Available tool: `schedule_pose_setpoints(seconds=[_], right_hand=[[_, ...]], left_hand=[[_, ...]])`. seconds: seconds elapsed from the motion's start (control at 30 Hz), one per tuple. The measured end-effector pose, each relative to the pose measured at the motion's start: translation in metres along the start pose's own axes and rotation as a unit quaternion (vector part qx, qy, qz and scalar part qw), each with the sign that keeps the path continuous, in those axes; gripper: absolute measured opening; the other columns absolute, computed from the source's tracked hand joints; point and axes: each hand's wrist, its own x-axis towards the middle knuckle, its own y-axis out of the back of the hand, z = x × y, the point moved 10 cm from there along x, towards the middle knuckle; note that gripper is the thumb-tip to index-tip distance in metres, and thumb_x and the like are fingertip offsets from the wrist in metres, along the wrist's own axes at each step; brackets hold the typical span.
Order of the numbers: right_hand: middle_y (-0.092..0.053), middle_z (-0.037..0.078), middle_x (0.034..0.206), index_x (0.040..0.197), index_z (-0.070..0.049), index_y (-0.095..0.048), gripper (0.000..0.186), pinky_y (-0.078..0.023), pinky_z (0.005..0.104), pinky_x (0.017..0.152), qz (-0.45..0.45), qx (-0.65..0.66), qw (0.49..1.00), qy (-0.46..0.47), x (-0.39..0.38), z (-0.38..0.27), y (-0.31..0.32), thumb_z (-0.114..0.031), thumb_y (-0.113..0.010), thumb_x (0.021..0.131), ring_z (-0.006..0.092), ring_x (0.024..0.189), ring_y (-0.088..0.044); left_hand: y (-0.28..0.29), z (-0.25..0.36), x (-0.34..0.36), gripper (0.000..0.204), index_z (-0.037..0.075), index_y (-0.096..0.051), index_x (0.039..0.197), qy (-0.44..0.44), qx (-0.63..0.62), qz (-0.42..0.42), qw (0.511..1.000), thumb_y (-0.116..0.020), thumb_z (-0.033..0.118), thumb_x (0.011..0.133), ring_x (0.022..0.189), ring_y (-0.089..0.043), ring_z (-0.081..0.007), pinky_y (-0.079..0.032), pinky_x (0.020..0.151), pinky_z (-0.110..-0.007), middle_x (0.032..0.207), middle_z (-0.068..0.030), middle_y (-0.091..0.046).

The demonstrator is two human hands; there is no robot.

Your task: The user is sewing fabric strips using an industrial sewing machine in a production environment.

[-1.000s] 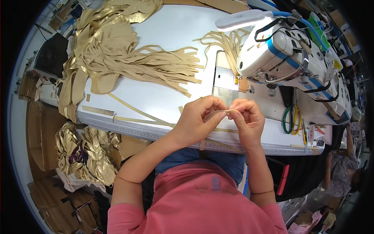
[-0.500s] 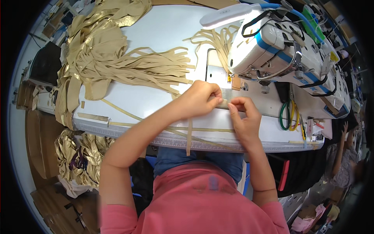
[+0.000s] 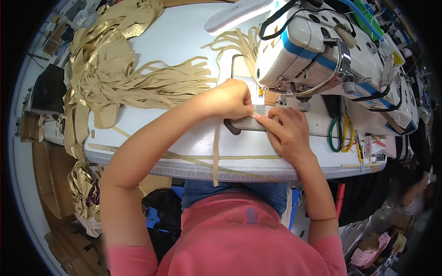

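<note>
A narrow beige fabric strip (image 3: 216,158) hangs down from beneath my left hand and over the table's front edge. Its upper end runs into my left hand (image 3: 234,99), whose fingers are closed in a pinch just in front of the needle area. My right hand (image 3: 289,133) meets it there, with thumb and forefinger pressed together on the end of the strip. Both hands are over the metal plate of a white and blue sewing machine (image 3: 294,55). Its presser foot (image 3: 261,93) is up close beyond the fingertips.
A large pile of beige strips and gold fabric (image 3: 156,85) covers the table's left. More strips (image 3: 244,43) lie behind the needle. Scissors with green and yellow handles (image 3: 338,133) rest at right. A measuring tape (image 3: 193,171) runs along the front edge.
My fingertips have come together; a small gap stood between the hands before. The right hand has turned and moved in toward the left. The whole view has shifted slightly.
</note>
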Motion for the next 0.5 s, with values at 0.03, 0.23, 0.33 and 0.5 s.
schedule_pose_setpoints(seconds=[0.03, 0.23, 0.33, 0.5], right_hand=[[-0.055, 0.000, 0.089, 0.103, -0.015, -0.069, 0.036, -0.039, 0.0342, 0.078, 0.000, 0.001, 1.000, -0.002, 0.000, 0.001, -0.001, -0.004, -0.066, 0.070, 0.0186, 0.077, -0.054], [-0.054, 0.000, 0.089, 0.101, -0.015, -0.069, 0.032, -0.038, 0.0344, 0.072, 0.002, 0.016, 1.000, -0.013, -0.002, 0.004, -0.004, -0.006, -0.066, 0.071, 0.0180, 0.078, -0.054], [-0.054, 0.000, 0.089, 0.101, -0.015, -0.069, 0.032, -0.038, 0.0343, 0.070, -0.009, 0.013, 1.000, -0.016, -0.002, 0.004, -0.004, -0.006, -0.066, 0.071, 0.0180, 0.077, -0.053], [-0.053, -0.001, 0.088, 0.102, -0.015, -0.068, 0.033, -0.037, 0.0340, 0.070, 0.004, 0.014, 1.000, -0.012, -0.003, 0.004, -0.003, -0.008, -0.067, 0.070, 0.0182, 0.077, -0.053]], left_hand=[[0.007, -0.004, -0.002, 0.016, -0.001, -0.067, 0.080, 0.004, 0.022, 0.012, 1.000, -0.065, 0.015, 0.078, 0.063, -0.063, -0.0181, -0.051, 0.062, -0.032, 0.068, -0.0109, -0.066], [0.030, 0.037, -0.050, 0.009, 0.005, -0.065, 0.076, -0.305, 0.246, 0.310, 0.866, -0.069, 0.012, 0.071, 0.081, -0.060, -0.0237, -0.050, 0.066, -0.037, 0.087, -0.0060, -0.061], [-0.002, 0.054, -0.069, 0.009, 0.003, -0.062, 0.076, -0.415, 0.224, 0.316, 0.824, -0.066, 0.008, 0.071, 0.078, -0.058, -0.0216, -0.049, 0.063, -0.034, 0.083, -0.0053, -0.058], [-0.021, 0.046, -0.065, 0.024, -0.001, -0.066, 0.090, -0.423, 0.257, 0.299, 0.816, -0.069, 0.007, 0.068, 0.075, -0.061, -0.0217, -0.052, 0.063, -0.033, 0.089, -0.0080, -0.062]])
